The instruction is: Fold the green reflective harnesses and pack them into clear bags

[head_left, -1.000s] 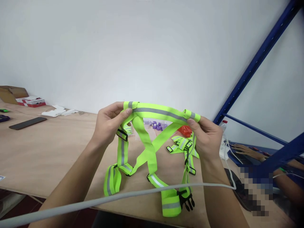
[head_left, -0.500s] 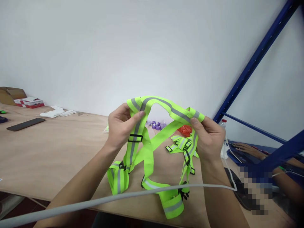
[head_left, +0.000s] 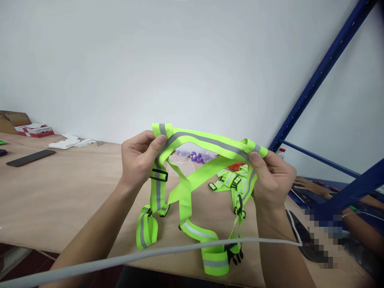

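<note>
Stretched between my hands is a fluorescent yellow-green reflective vest (head_left: pixel 207 142), made of elastic straps with a grey stripe. My left hand (head_left: pixel 136 162) pinches its upper left corner, just above a black slider buckle (head_left: pixel 159 175). The upper right corner is gripped by my right hand (head_left: pixel 273 176), thumb on top. Below, the straps hang down to the table, some crossing. A looped strap end (head_left: pixel 147 232) sits at lower left, and a black clip buckle (head_left: pixel 235 256) dangles at lower right. Behind lies another bundle of reflective straps (head_left: pixel 229 180).
Purple items (head_left: pixel 196 157) in clear plastic and a red bag (head_left: pixel 238 166) lie near the wall. A white cable (head_left: pixel 180 248) crosses in front. At left are a dark flat bar (head_left: pixel 31 158), papers (head_left: pixel 72 142) and boxes (head_left: pixel 34 129). Another person's hand (head_left: pixel 312 186) is beyond the blue frame (head_left: pixel 324 72).
My hands have moved apart, the left one further left and the right one slightly right. The top strap is now stretched flatter and wider.
</note>
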`<state>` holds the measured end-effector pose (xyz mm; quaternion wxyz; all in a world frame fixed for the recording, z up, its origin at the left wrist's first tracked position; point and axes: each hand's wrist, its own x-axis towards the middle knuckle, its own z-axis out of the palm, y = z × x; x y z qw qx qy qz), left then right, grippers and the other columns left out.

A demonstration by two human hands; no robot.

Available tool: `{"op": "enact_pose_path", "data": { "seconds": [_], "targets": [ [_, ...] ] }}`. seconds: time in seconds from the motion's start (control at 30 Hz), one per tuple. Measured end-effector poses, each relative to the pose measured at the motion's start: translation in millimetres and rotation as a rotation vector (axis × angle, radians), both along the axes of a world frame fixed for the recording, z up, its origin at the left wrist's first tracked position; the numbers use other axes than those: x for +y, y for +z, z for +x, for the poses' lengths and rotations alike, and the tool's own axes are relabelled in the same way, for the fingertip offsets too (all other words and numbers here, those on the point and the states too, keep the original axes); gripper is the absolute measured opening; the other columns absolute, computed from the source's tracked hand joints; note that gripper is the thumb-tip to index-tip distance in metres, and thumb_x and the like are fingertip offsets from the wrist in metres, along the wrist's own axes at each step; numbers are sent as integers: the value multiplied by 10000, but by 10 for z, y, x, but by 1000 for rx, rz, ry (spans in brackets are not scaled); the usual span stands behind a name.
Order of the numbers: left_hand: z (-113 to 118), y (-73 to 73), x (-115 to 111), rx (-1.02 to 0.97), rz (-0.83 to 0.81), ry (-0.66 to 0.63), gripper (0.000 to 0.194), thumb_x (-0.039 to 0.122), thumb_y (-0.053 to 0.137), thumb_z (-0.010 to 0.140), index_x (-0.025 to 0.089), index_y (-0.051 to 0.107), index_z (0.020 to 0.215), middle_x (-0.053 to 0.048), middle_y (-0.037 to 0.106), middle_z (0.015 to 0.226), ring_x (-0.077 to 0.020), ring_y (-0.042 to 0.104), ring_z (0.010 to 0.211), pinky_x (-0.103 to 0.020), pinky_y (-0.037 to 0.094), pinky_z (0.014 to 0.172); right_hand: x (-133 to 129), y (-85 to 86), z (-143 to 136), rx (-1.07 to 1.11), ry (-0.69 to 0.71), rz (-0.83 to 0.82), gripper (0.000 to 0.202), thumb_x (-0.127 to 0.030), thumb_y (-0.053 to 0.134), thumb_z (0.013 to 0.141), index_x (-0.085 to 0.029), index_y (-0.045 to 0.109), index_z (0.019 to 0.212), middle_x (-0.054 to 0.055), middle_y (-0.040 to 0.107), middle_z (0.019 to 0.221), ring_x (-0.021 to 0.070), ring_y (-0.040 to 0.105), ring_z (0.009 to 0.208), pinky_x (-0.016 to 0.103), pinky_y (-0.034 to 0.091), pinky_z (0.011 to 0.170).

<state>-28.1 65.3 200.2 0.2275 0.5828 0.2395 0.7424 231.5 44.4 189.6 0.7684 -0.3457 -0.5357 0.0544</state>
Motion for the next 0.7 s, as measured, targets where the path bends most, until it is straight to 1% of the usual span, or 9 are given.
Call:
{"op": "enact_pose_path", "data": {
  "seconds": [0.07, 0.17, 0.27, 0.33, 0.43, 0.6, 0.7],
  "targets": [
    [6, -16, -16, -7, 3, 8, 250, 433, 798, 826, 205, 731, 747, 14, 650, 643, -130, 578, 561, -257, 418, 508, -9, -15, -12, 26, -3, 3, 184, -368, 812, 777, -226, 826, 892, -1, 729, 691, 149, 616, 538, 260, 467, 454],
    [34, -43, -47, -15, 7, -15, 238, 424, 789, 838, 206, 723, 768, 11, 660, 645, -133, 588, 546, -265, 411, 503, -19, -48, -27, 84, 15, 6, 192, -361, 819, 764, -209, 820, 881, -7, 712, 653, 145, 611, 517, 254, 470, 447],
    [63, -78, -73, -46, 19, -18, 215, 410, 773, 855, 211, 718, 792, 14, 675, 650, -135, 607, 534, -262, 435, 504, -49, -66, -38, 129, 53, 10, 187, -343, 820, 769, -200, 813, 889, -12, 705, 634, 152, 632, 519, 264, 510, 471],
    [72, -107, -81, -87, 16, -7, 200, 407, 764, 863, 217, 719, 814, 21, 680, 649, -135, 621, 522, -256, 453, 497, -80, -57, -45, 137, 55, 33, 168, -329, 819, 776, -201, 808, 883, -17, 700, 621, 161, 654, 533, 270, 528, 484],
    [69, -138, -70, -144, 2, -16, 184, 400, 768, 856, 224, 721, 828, 30, 674, 631, -139, 635, 508, -247, 475, 484, -117, -20, -54, 112, 41, 47, 119, -312, 815, 785, -214, 810, 852, -23, 694, 603, 155, 655, 526, 254, 515, 461],
    [35, -122, -11, -160, -56, -148, 233, 437, 780, 831, 218, 701, 817, 11, 695, 641, -164, 670, 527, -272, 527, 520, -103, 15, -64, -4, 44, 4, 119, -288, 813, 770, -236, 823, 877, 5, 776, 746, 163, 678, 587, 259, 525, 481],
    [20, -93, 1, -151, -111, -268, 244, 414, 803, 798, 192, 701, 805, -11, 702, 650, -180, 678, 542, -287, 540, 525, -78, 9, -88, -18, 49, -7, 150, -308, 799, 789, -218, 819, 909, 23, 791, 792, 185, 701, 626, 281, 552, 506]
  ]
}}
